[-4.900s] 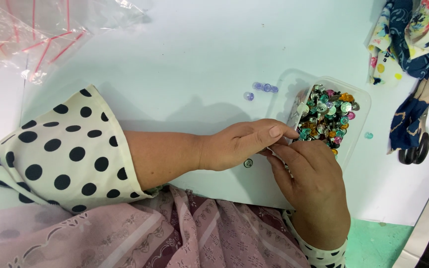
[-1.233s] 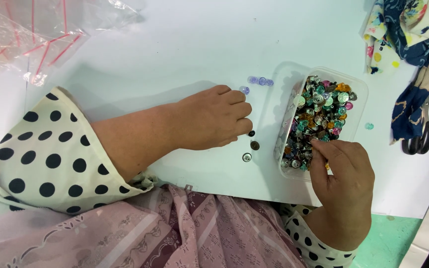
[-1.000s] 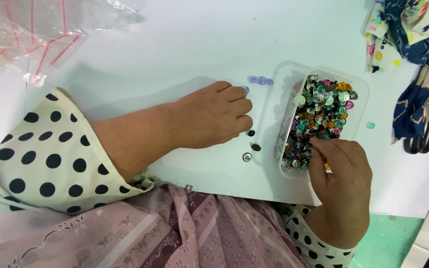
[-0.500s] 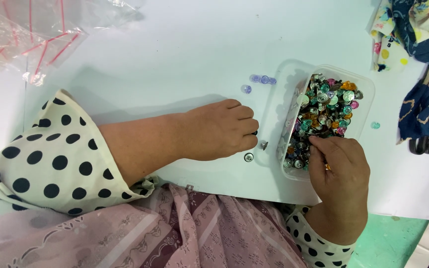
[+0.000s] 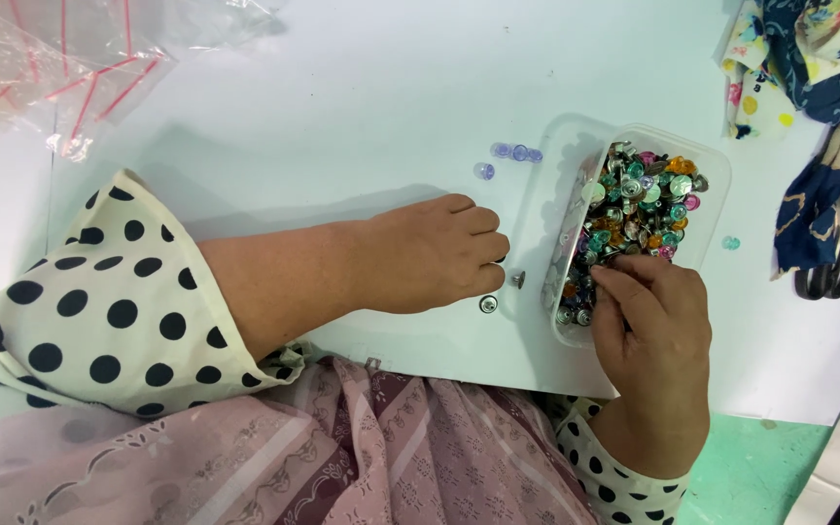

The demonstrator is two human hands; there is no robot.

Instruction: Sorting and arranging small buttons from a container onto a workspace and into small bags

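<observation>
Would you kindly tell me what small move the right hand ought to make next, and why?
Probably pinch one stud and lift it out: the right hand has its fingers in the clear tub of mixed studs, while the left hand rests beside two loose studs.

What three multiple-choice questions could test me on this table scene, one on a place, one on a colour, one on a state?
1. Where are the right hand's fingertips?
A. In the clear tub of mixed studs
B. On the scissors
C. On the plastic bags

2. What colour are the loose beads beyond the left hand?
A. Red
B. Pale purple
C. Black

3. How does the left hand lie?
A. Raised in the air
B. Gripping the fabric
C. Knuckles up on the white table, by two small metal studs

Answers: 1 A, the fingers dip into the tub's near end. 2 B, they look light lilac. 3 C, it rests there, fingers curled under.
</observation>
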